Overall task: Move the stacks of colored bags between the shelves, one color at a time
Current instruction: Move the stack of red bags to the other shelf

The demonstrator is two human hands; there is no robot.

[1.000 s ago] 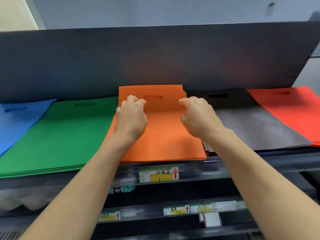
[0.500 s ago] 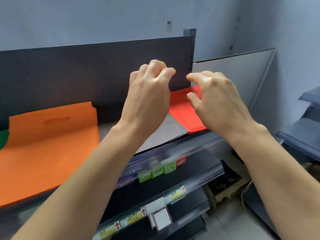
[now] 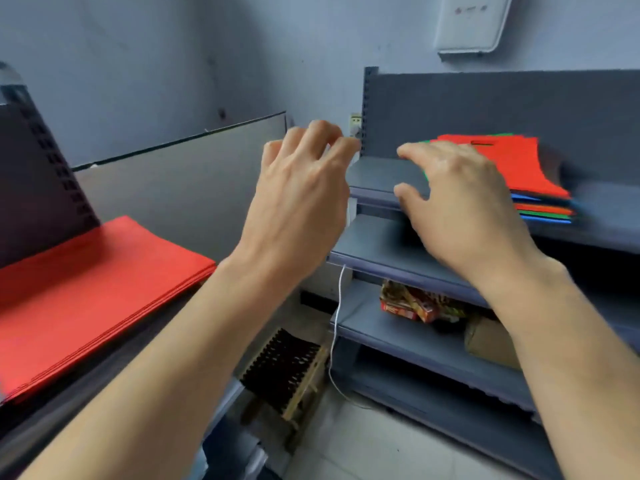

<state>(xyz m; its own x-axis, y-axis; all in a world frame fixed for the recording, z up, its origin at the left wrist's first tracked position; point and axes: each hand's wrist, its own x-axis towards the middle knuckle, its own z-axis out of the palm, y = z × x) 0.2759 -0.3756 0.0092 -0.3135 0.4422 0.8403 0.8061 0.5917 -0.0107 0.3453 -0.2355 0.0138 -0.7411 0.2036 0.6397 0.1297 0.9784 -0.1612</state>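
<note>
Shelving (image 3: 408, 244) of grey metal fills the right side, several boards deep. Well to its left, on a darker rack (image 3: 34, 168), lies a broad stack of red bags (image 3: 90, 289), flat and squared up. On the shelving's top board sits a mixed pile of coloured bags (image 3: 519, 168) — red uppermost, with blue, orange and green edges showing beneath.

Both bare hands hang in the air and hold nothing. The left hand (image 3: 301, 188) hovers just left of the shelving's upright post, fingers apart and loosely curled. The right hand (image 3: 457, 206) is in front of the top board at the mixed pile's left edge, fingers spread and bent — whether they touch the pile cannot be told.

On a lower board lie snack packets (image 3: 412, 303) beside a cardboard box (image 3: 485, 341). A thin white cord (image 3: 337, 323) dangles down the shelving's left corner.
</note>
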